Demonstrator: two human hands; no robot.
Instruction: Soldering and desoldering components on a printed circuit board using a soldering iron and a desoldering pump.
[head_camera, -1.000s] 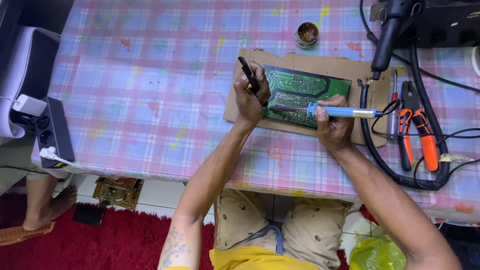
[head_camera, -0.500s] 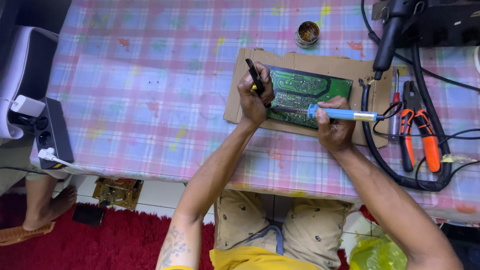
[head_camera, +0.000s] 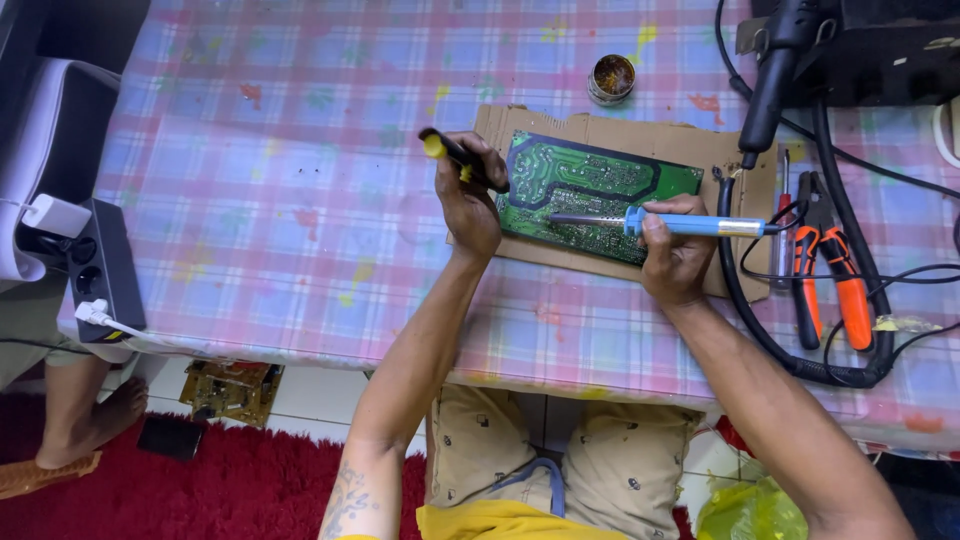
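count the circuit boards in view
2: a green circuit board on the cardboard between both hands, and a second board on the floor under the table edge.

One green circuit board (head_camera: 590, 195), under the fingers (head_camera: 480, 160) of the left hand (head_camera: 470, 200). One blue-handled soldering iron (head_camera: 660, 222), enclosed by the fingers of the right hand (head_camera: 675, 255). One black and yellow tool (head_camera: 455, 157), gripped in the left fingers. One cardboard sheet (head_camera: 620, 135), beneath both sets of fingers. One round tin (head_camera: 611, 78), beyond the fingertips. One pair of orange-handled pliers (head_camera: 830, 275), outward of the right fingers. One second circuit board (head_camera: 232, 390), on the floor, well apart from the fingers. Two hands.
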